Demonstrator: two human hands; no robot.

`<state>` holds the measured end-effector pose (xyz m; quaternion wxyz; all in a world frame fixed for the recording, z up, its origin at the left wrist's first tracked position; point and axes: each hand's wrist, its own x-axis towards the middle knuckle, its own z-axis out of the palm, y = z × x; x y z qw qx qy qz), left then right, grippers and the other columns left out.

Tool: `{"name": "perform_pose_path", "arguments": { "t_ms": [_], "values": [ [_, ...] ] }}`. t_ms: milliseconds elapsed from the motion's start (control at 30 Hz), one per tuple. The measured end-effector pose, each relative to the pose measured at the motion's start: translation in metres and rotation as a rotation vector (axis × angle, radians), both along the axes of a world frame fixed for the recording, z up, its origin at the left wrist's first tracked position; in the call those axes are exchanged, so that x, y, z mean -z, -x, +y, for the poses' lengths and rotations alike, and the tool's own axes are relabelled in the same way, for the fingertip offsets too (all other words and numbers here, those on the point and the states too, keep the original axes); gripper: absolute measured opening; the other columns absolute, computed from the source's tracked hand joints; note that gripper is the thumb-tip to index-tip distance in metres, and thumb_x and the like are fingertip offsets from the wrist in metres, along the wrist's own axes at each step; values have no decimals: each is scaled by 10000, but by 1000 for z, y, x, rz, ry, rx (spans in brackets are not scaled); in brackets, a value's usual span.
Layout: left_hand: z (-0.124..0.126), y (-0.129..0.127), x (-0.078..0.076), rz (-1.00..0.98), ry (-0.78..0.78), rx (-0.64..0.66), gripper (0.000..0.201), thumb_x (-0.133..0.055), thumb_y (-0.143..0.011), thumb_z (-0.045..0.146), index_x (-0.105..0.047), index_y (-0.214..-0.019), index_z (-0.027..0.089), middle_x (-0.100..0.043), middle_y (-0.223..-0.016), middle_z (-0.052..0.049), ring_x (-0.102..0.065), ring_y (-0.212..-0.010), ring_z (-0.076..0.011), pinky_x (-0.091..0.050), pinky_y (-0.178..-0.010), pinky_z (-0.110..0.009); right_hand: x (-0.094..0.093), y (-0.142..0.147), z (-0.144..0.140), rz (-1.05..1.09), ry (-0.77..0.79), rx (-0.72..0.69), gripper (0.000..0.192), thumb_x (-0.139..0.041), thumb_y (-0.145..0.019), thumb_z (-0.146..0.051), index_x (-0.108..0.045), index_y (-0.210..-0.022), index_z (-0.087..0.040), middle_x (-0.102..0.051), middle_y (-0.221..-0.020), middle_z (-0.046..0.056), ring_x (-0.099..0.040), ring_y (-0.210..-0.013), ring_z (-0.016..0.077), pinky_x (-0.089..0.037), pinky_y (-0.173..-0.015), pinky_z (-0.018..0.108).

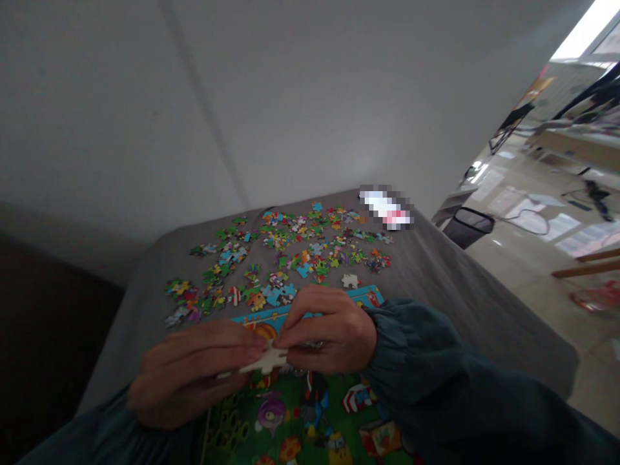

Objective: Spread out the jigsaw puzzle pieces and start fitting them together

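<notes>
A pale jigsaw puzzle piece (267,361), its plain side toward me, is held between my two hands. My left hand (188,371) has its fingers closed around the left part of it. From the right, my right hand (329,329) pinches at the same spot, fingertips on the piece's edge; I cannot tell whether it grips a second piece. Below both hands lies a colourful puzzle picture (290,420) with cartoon figures on green and a blue strip along its far edge. My hands hide its middle.
Many loose puzzle pieces (285,232) are spread over the grey cloth (436,278) beyond the picture. One pale piece (349,280) lies face down near its far edge. A lit, pixelated phone-like object (386,208) lies at the back right, by the white wall (300,97).
</notes>
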<state>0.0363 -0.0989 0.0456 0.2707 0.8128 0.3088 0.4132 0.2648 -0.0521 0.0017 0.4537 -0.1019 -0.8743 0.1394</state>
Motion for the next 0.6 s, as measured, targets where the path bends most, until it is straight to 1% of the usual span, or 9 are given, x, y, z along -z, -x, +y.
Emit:
{"name": "perform_pose_path", "arguments": {
  "t_ms": [100,167,267,333,367,400,467,533,600],
  "values": [
    [0,-2,-1,-27,-32,25,451,-746,-824,127,-772,-1148,441,-824,-880,-2,-797,-718,-226,-676,-643,-285,0,0,1,19,39,-19,118,-640,-971,-239,-730,-1020,-180,-739,-834,34,-683,-774,113,-560,-744,244],
    [-1,-3,-2,-22,-69,40,524,-742,-817,98,-747,-1196,459,-823,-885,9,-797,-718,-229,-678,-655,-292,-1,1,1,90,8,-26,139,-600,-995,-228,-722,-1021,-166,-734,-791,23,-673,-733,106,-559,-715,232],
    [-2,-1,-4,-12,-128,79,542,-765,-823,143,-714,-1252,471,-821,-867,13,-793,-684,-233,-685,-662,-305,-7,0,-6,139,-141,-20,138,-618,-993,-242,-729,-948,-174,-717,-737,3,-646,-666,107,-552,-662,245],
    [-5,2,-4,11,-152,147,523,-765,-860,221,-673,-1317,460,-821,-849,9,-786,-647,-231,-689,-632,-306,-18,-4,-14,83,-235,-26,113,-643,-979,-225,-744,-947,-186,-726,-765,1,-651,-683,113,-552,-649,261],
    [-6,4,-3,14,-174,180,491,-733,-898,266,-653,-1350,442,-820,-832,4,-779,-620,-229,-690,-609,-306,-24,-7,-19,50,-272,-40,106,-650,-972,-203,-753,-953,-189,-731,-786,3,-654,-693,116,-552,-640,265],
    [-9,6,-1,13,-202,201,457,-684,-940,301,-636,-1378,422,-817,-810,1,-773,-595,-229,-691,-589,-309,-31,-10,-24,-8,-269,-35,111,-653,-970,-197,-762,-955,-190,-743,-826,12,-661,-719,122,-559,-649,275],
    [-13,13,2,17,-262,214,425,-572,-1003,326,-603,-1422,391,-810,-775,4,-763,-559,-233,-696,-575,-319,-42,-14,-33,-74,-254,-26,137,-646,-973,-194,-778,-935,-194,-750,-857,15,-651,-704,122,-554,-620,285],
    [-16,20,5,71,-293,224,456,-527,-1018,305,-557,-1466,388,-809,-793,20,-767,-573,-237,-704,-604,-323,-48,-15,-39,-33,-268,-18,197,-623,-983,-199,-790,-879,-194,-752,-854,9,-610,-631,107,-526,-562,287],
    [-18,24,5,144,-297,253,502,-537,-1011,289,-510,-1502,389,-811,-840,33,-778,-617,-237,-710,-656,-324,-49,-14,-41,-9,-278,-20,227,-618,-980,-195,-794,-836,-191,-754,-839,5,-581,-594,101,-509,-529,292]
  ]
}}
